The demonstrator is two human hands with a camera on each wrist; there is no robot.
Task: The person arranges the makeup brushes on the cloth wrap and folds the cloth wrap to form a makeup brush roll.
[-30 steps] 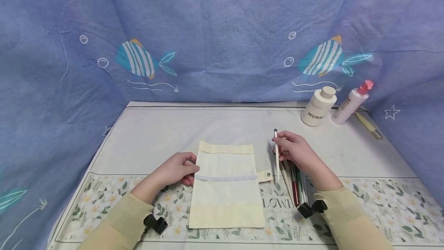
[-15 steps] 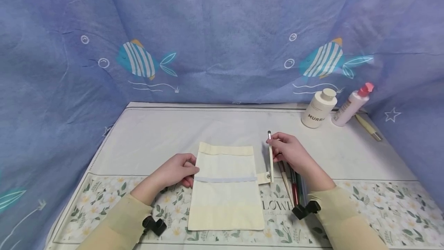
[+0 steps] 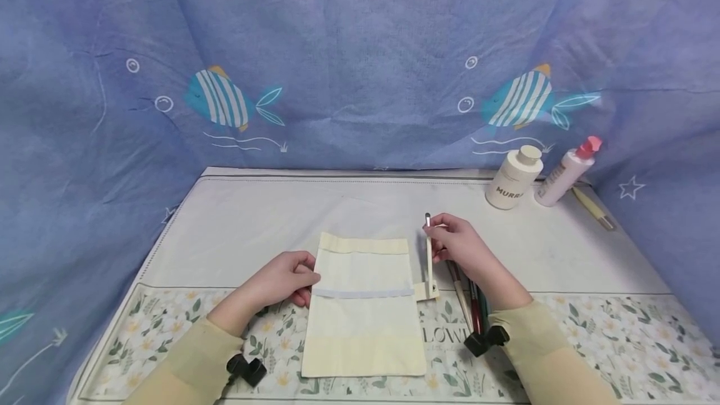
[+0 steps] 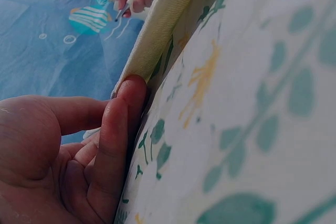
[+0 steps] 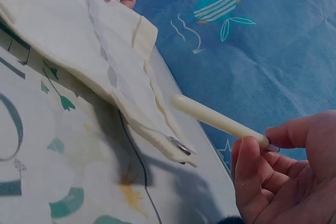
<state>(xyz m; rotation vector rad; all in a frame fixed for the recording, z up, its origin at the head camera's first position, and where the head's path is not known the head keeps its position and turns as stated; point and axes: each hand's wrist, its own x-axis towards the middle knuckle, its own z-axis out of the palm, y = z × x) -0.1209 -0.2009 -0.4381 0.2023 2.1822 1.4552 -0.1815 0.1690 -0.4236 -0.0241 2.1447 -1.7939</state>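
Lower centre, the cream brush roll (image 3: pixel 362 327) lies open, its left edge pinched by the left hand (image 3: pixel 285 279), likely to steady it. Right of it, the right hand (image 3: pixel 458 245) pinches a white-handled brush (image 3: pixel 430 264) near the bristles, leaving its handle free.

Pale brush (image 3: pixel 430 264) near cream cloth (image 3: pixel 362 324)

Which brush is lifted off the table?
The pale-handled brush with a dark tip, pinched in the right hand; the other visible brushes lie on the table.
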